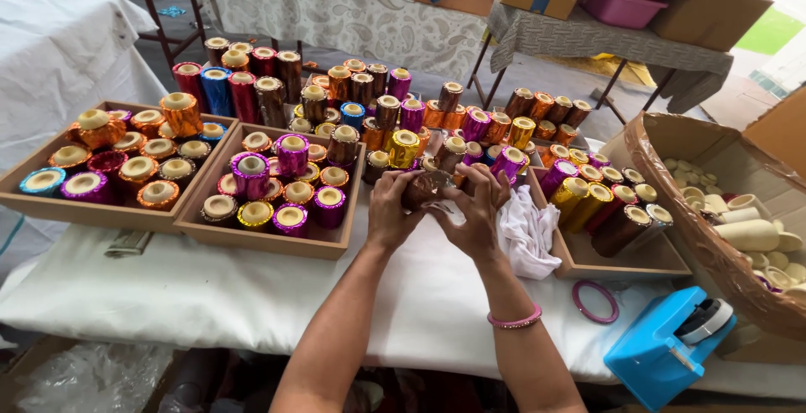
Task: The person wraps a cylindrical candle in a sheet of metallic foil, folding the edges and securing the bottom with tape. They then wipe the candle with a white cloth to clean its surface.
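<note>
Both my hands meet over the white table cover (252, 295), wrapped around one brown foil-covered cylinder (424, 188). My left hand (393, 210) grips its left side, fingers curled over it. My right hand (476, 211) holds its right side, with a pink bangle (514, 321) on that wrist. Most of the cylinder is hidden by my fingers.
Two shallow wooden trays (252, 241) at the left hold several shiny foil-wrapped cylinders; many more stand behind. A third tray (621, 262) is at the right beside a white cloth (525, 232). A basket (688, 237) of plain cylinders, a blue tape dispenser (663, 350) and a pink ring (594, 302) sit at the right.
</note>
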